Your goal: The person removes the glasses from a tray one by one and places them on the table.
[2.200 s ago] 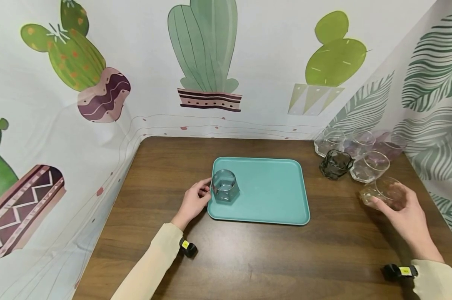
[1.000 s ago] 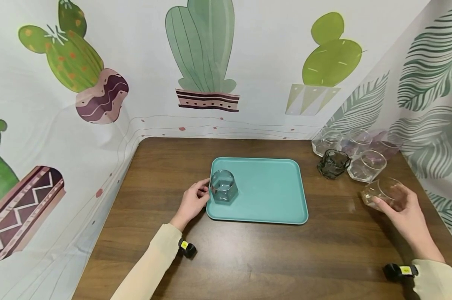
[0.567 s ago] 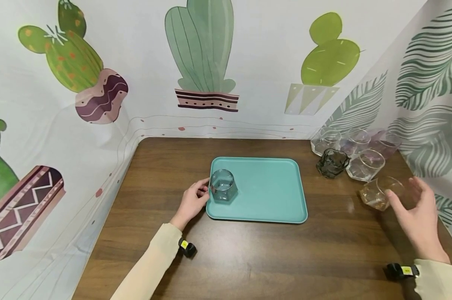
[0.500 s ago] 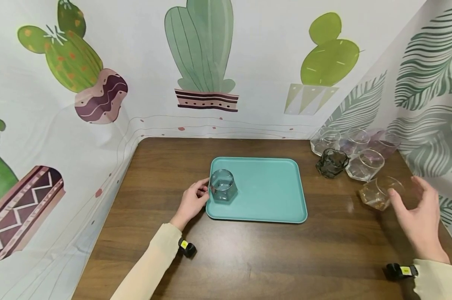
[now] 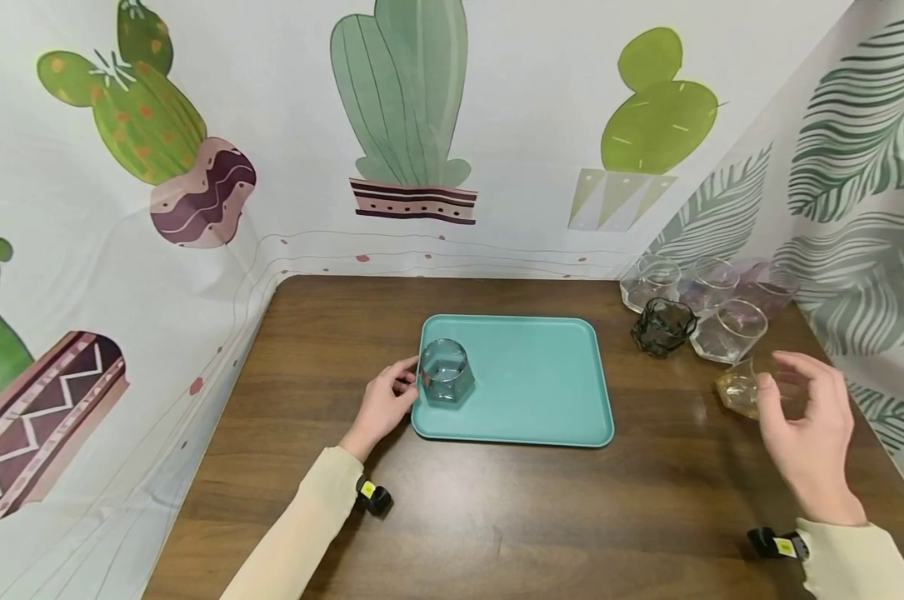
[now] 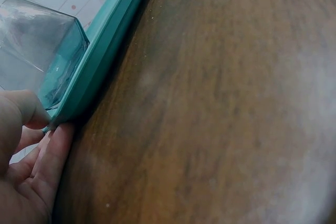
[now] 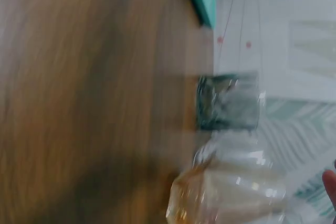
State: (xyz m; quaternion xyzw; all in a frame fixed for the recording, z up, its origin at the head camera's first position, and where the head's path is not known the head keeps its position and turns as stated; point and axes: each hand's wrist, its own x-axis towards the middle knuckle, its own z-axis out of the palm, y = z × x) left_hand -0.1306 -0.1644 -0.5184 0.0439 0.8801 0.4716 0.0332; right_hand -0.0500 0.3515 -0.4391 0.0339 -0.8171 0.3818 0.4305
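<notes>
My left hand (image 5: 382, 402) pinches the left rim of the teal tray (image 5: 536, 383), thumb above and fingers against the outer side. On the tray's left part stands a blue-grey glass (image 5: 446, 372), close to that hand. My right hand (image 5: 813, 425) holds nothing; its thumb and fingers are spread beside an amber-tinted glass (image 5: 736, 393), partly hiding it. That glass stands upright on the table. In the right wrist view the amber glass (image 7: 226, 195) shows at the bottom, with just a fingertip (image 7: 329, 184) at the right edge.
A dark wavy glass (image 5: 663, 327) and a clear glass (image 5: 729, 332) stand just beyond the amber one. Behind them more clear and purplish glasses (image 5: 768, 290) line the back right corner. Printed cloth (image 5: 526, 125) hangs along the wooden table's (image 5: 496, 517) back and sides.
My right hand has let go of the amber glass, drew back to the right, then shifted left in front of it. The left hand and tray have stayed put.
</notes>
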